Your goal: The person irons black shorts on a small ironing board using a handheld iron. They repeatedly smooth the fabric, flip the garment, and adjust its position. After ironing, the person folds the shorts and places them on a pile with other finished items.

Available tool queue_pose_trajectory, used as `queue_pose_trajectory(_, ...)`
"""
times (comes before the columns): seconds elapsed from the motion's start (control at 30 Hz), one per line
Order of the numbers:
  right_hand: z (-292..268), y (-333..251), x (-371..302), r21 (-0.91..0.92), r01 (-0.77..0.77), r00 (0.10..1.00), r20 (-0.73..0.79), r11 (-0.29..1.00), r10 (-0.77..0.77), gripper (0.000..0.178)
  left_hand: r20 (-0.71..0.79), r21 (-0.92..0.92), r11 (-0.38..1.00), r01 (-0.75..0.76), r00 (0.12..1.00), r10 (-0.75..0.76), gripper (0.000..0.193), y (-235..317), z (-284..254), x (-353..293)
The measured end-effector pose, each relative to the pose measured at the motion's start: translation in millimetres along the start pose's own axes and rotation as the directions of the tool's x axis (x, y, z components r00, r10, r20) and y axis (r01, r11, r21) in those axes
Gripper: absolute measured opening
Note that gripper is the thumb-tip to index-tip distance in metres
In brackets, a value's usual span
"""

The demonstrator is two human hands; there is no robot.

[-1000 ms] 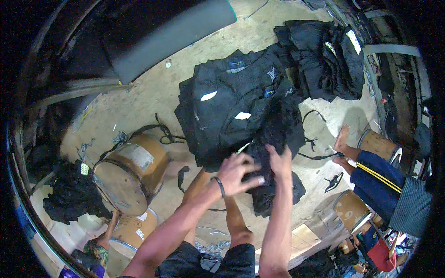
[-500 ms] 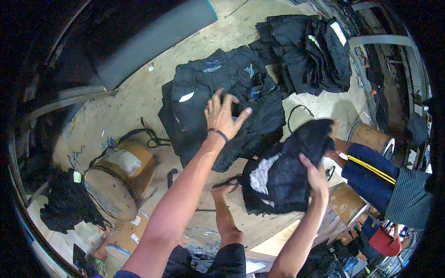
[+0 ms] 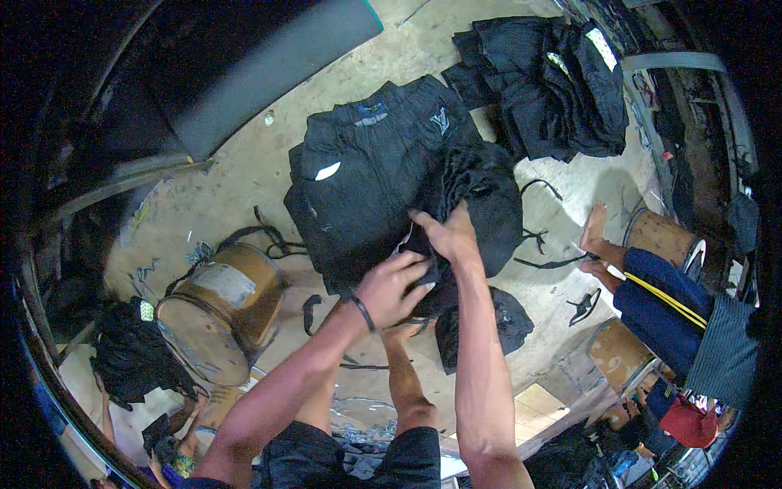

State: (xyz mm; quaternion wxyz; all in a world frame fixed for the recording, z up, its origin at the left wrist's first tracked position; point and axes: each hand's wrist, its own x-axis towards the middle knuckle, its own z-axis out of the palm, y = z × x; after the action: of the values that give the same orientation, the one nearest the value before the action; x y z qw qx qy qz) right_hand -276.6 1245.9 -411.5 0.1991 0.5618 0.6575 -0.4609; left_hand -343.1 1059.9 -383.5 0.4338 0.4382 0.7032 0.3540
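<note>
A stack of black garments (image 3: 350,196) lies on the floor before me; the top one has a gathered waistband and white marks. Bunched on its right side is another black garment (image 3: 481,183). My right hand (image 3: 450,236) is closed on its near part, thumb and fingers pressing into the cloth. Just left of it and nearer, my left hand (image 3: 393,287) has its fingers curled at the cloth's near edge, slightly blurred. A thin white edge shows between the hands. Closer to my feet lies a smaller black cloth bundle (image 3: 482,326).
Another black garment stack (image 3: 554,90) lies at the far right. A brown drum (image 3: 224,297) on its side stands at left, with black cloth strips (image 3: 261,236) beyond it. At right sits a person in dark trousers (image 3: 664,289), feet on the floor, between brown drums (image 3: 619,354).
My right hand has carried a black garment leftward and away from me onto the stack. My left hand has come back toward me, beside the right. The other person's feet are now uncovered.
</note>
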Motion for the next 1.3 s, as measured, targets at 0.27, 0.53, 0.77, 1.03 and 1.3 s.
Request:
queue_pose_trajectory(0.27, -56.2, 11.2, -97.4, 0.598, -0.06, 0.996, -0.014, 0.799, 0.086, 0.073, -0.412, -0.478, 0.762, 0.437, 0.654, -0.634, 0.1, -150.1, -147.5, 96.9)
queue_pose_trajectory(0.53, 13.9, -45.4, -45.3, 0.35, 0.077, 0.996, -0.07, 0.934, -0.056, 0.115, -0.037, 0.108, 0.994, 0.018, 0.999, -0.015, 0.051, 35.3, -30.7, -16.8)
queue_pose_trajectory(0.77, -11.0, 97.9, -125.6, 0.551, 0.091, 0.988, -0.154, 0.829, -0.006, 0.064, 0.093, -0.21, 0.97, 0.126, 0.99, -0.108, 0.033, 54.6, 10.6, -67.0)
queue_pose_trajectory(1.03, -82.5, 291.7, -319.9, 0.584, -0.296, 0.799, -0.282, 0.756, 0.531, 0.067, 0.11, -0.01, 0.93, 0.369, 0.924, -0.365, 0.029, 29.9, 48.8, -125.5)
queue_pose_trajectory(1.3, -116.5, 430.2, -419.2, 0.178, -0.492, 0.683, -0.528, 0.852, 0.505, 0.075, 0.187, 0.216, 0.836, 0.504, 0.819, -0.542, 0.027, 1.0, 95.1, -184.4)
